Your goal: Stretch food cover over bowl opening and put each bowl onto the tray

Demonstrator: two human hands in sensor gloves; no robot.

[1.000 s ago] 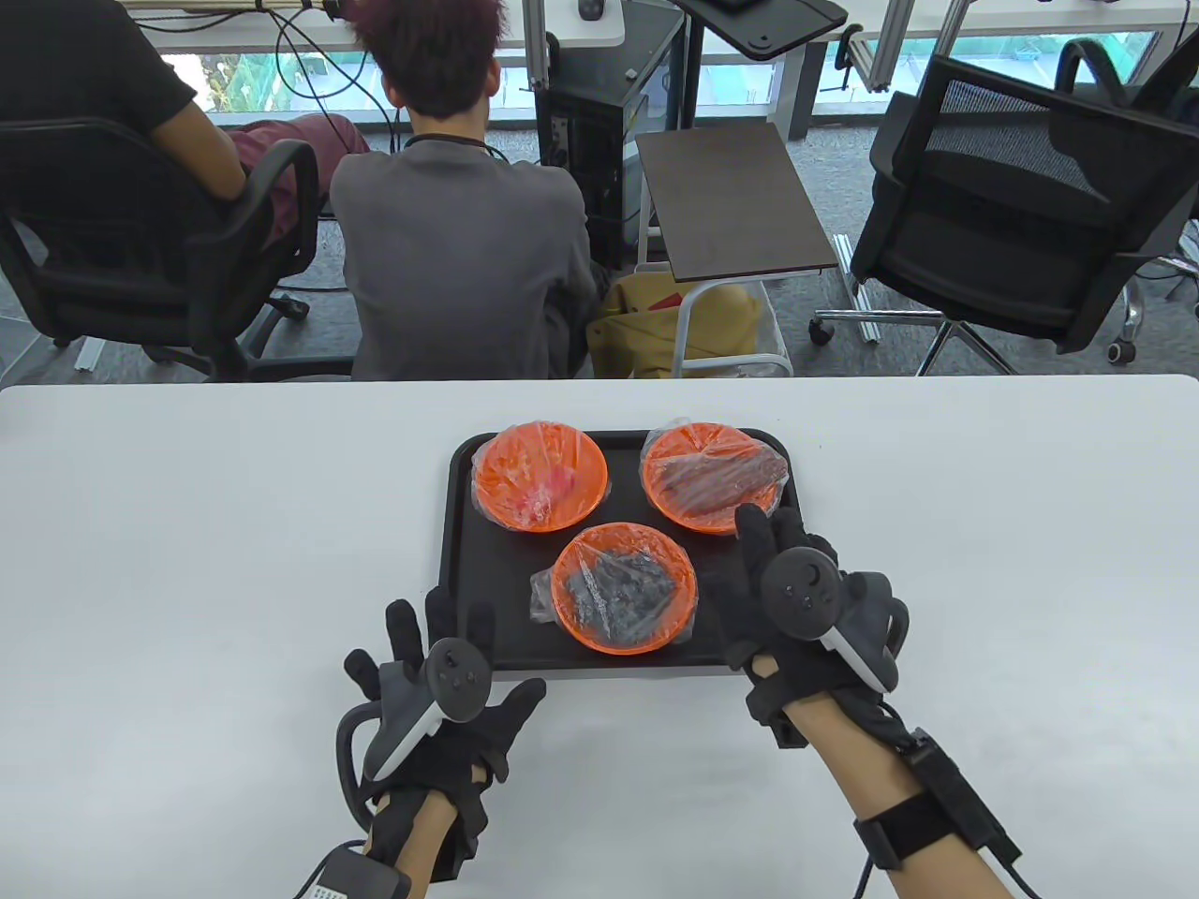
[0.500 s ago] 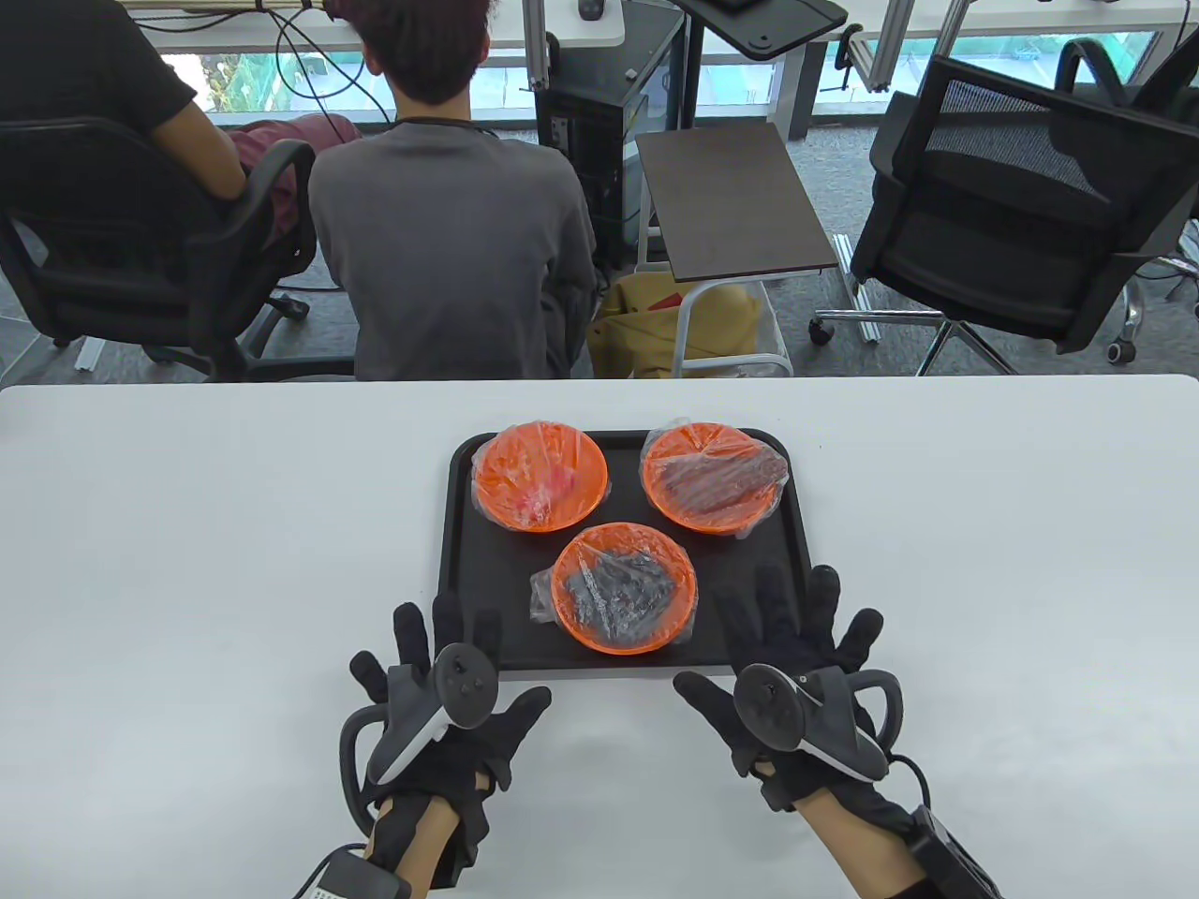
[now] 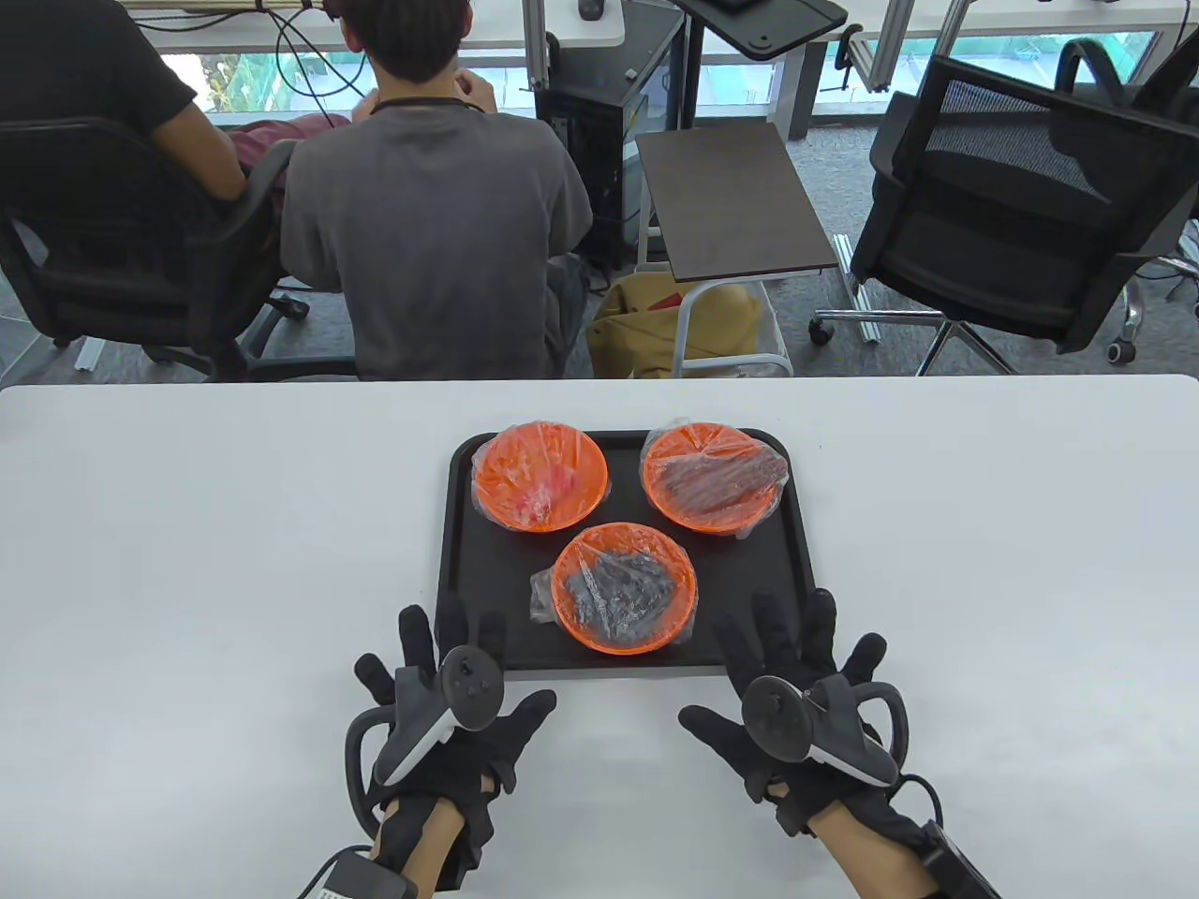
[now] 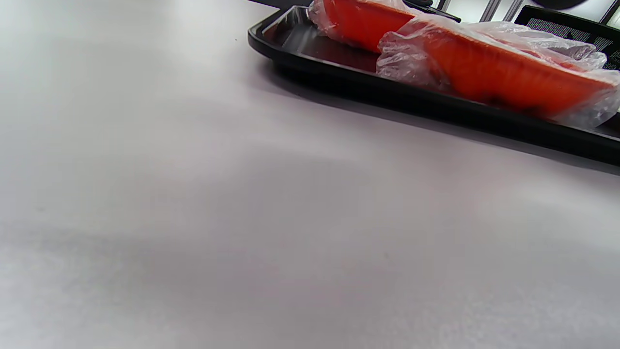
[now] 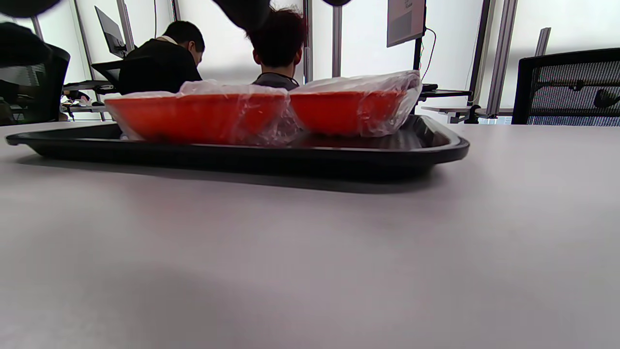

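Three orange bowls stand on the black tray (image 3: 806, 552), each under a clear plastic food cover. One bowl (image 3: 540, 476) is at the tray's back left, one bowl (image 3: 714, 478) at its back right, and the near bowl (image 3: 624, 586) holds something dark. My left hand (image 3: 440, 693) lies flat on the table at the tray's near left corner, fingers spread, holding nothing. At the near right corner my right hand (image 3: 796, 693) lies flat the same way. The wrist views show the tray (image 4: 339, 72) (image 5: 242, 155) and covered bowls (image 4: 489, 72) (image 5: 193, 118) from low down.
The white table (image 3: 187, 562) stretches wide on both sides of the tray. Beyond its far edge two people sit with their backs turned, and a black office chair (image 3: 1021, 215) and a small side table (image 3: 731, 201) stand on the right.
My right hand has drawn back from the back right bowl to the table at the tray's near right corner and spread flat. The left hand barely moved.
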